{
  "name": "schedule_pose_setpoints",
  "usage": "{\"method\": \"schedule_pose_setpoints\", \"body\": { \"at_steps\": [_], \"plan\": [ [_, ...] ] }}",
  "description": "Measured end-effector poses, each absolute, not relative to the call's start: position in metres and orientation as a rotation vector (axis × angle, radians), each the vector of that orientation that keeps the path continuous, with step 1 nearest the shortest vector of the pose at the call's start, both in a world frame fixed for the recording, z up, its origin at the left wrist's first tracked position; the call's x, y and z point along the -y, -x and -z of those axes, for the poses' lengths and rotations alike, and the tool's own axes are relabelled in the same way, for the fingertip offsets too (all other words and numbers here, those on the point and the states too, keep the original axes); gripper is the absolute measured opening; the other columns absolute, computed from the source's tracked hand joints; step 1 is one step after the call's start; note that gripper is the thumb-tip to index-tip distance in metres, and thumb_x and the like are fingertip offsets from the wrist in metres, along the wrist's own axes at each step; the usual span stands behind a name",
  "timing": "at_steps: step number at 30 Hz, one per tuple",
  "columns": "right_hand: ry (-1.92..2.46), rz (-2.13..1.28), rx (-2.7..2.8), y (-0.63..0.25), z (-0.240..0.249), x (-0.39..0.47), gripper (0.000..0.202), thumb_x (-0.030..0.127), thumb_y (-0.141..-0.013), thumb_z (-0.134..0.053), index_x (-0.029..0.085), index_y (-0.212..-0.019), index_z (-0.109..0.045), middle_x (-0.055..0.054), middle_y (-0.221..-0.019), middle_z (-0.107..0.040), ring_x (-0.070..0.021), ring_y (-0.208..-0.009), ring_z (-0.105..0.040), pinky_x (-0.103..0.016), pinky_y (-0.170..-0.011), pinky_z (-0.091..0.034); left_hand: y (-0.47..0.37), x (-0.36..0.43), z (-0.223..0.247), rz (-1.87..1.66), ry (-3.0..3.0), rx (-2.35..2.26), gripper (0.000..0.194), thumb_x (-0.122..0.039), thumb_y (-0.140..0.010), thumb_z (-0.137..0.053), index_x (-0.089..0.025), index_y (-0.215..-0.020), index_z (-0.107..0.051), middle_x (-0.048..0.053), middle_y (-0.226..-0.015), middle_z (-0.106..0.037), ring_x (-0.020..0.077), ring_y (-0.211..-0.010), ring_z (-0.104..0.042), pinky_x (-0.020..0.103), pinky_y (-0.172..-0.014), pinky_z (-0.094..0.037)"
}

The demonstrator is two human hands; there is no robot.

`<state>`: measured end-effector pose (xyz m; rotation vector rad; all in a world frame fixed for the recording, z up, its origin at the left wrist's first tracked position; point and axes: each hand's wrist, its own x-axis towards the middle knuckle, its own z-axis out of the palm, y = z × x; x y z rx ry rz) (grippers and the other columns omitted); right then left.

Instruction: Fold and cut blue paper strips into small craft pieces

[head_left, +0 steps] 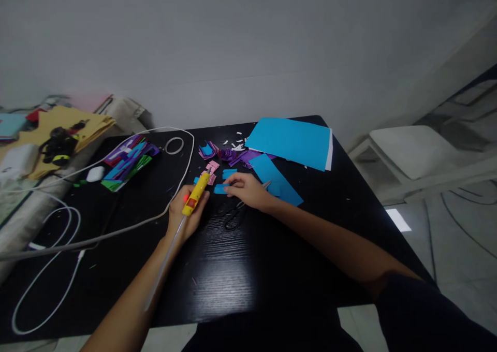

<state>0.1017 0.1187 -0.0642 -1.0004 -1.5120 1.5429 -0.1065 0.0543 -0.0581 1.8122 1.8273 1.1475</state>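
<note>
My left hand (187,212) is wrapped round a yellow glue gun (196,194), its nozzle pointing up and away, with a long clear glue stick (165,264) sticking out of its back end. My right hand (246,188) pinches a small blue paper piece (220,189) near the table's middle. Another small blue piece (229,173) lies just beyond it. Pink paper pieces (212,168) are behind the nozzle. Black-handled scissors (234,217) lie below my right hand, their blades partly hidden under it.
Large blue sheets (291,140) lie at the back right of the black table (295,259). Purple paper (248,157) and white scraps (238,146) sit behind my hands. Coloured strips (130,160), a tape ring (174,145) and white cables (128,230) are at left.
</note>
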Motion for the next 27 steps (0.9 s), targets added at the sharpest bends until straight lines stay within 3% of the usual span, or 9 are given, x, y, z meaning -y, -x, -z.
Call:
{"method": "schedule_pose_setpoints", "body": {
  "at_steps": [3,12,27],
  "plan": [
    [0.962,-1.748,1.288,-0.099,0.068,-0.114,0.014,0.015,-0.079,-0.079,0.019,-0.085,-0.067,-0.001,-0.080,-0.071,-0.0164,-0.078,-0.071,-0.035,-0.084,-0.060,0.105,-0.053,0.055,-1.128,-1.757,-1.838,0.028,-0.049,-0.086,-0.070,-0.021,-0.090,-0.067,0.000,-0.076,-0.069,0.0164,-0.068,-0.063,0.026,-0.064,-0.048],
    [0.866,-1.735,1.332,-0.099,0.063,-0.107,0.017,0.011,-0.073,-0.079,0.017,-0.087,-0.070,-0.002,-0.081,-0.072,-0.0168,-0.082,-0.072,-0.036,-0.090,-0.058,0.102,-0.048,0.050,-1.144,-1.723,-1.783,0.029,-0.049,-0.083,-0.073,-0.021,-0.086,-0.066,-0.002,-0.071,-0.065,0.0141,-0.062,-0.057,0.024,-0.059,-0.046],
    [0.707,-1.634,1.389,-0.094,0.066,-0.100,0.030,0.010,-0.073,-0.077,0.019,-0.099,-0.065,-0.005,-0.108,-0.070,-0.0171,-0.098,-0.069,-0.036,-0.094,-0.057,0.096,-0.050,0.042,-1.203,-1.664,-1.668,0.027,-0.044,-0.077,-0.079,-0.021,-0.086,-0.068,0.002,-0.085,-0.075,0.0172,-0.075,-0.067,0.028,-0.070,-0.055]
  ]
}}
